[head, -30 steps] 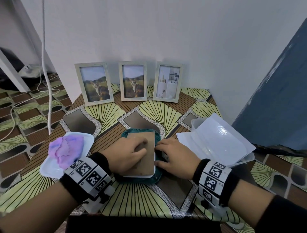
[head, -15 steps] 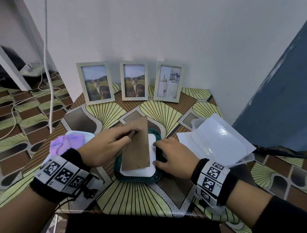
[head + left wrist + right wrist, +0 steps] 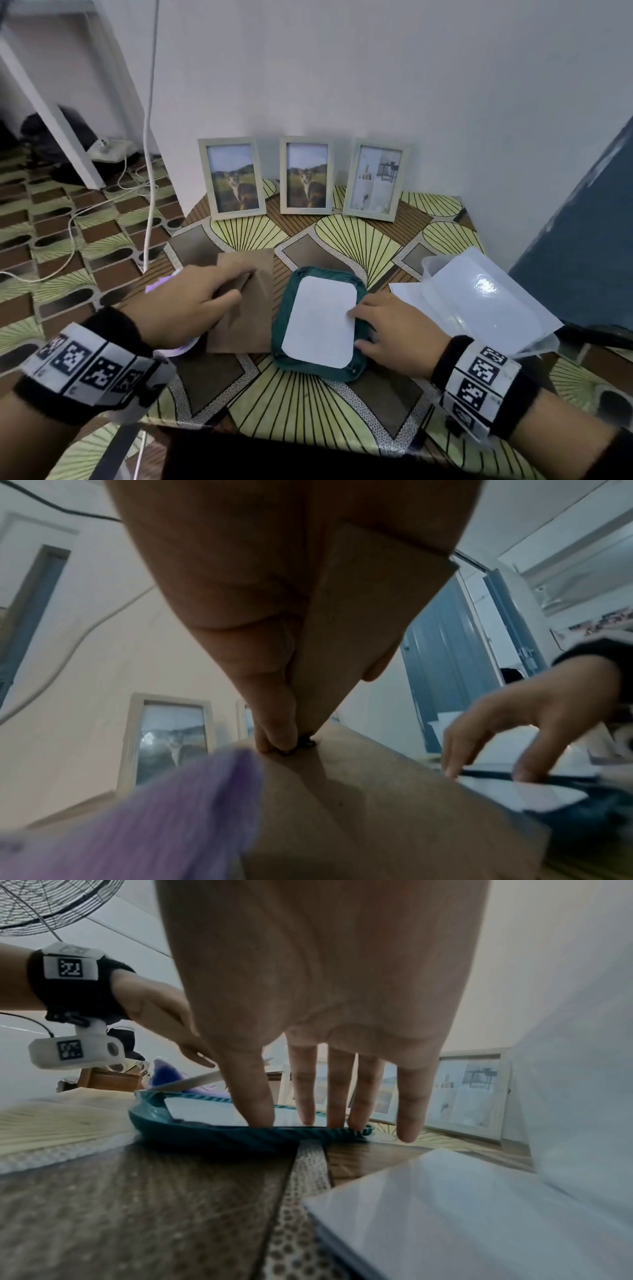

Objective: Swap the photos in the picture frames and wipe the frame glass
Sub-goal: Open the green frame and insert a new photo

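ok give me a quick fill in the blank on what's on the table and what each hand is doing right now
1. The left hand holds the brown backing board by its ____.
2. ____ framed pictures stand against the wall, among them the left cat photo frame.
3. The right hand rests its fingers on the white sheet, which lies in a ____ frame.
4. A ____ cloth lies under the left hand.

Missing words: stand; three; teal; purple
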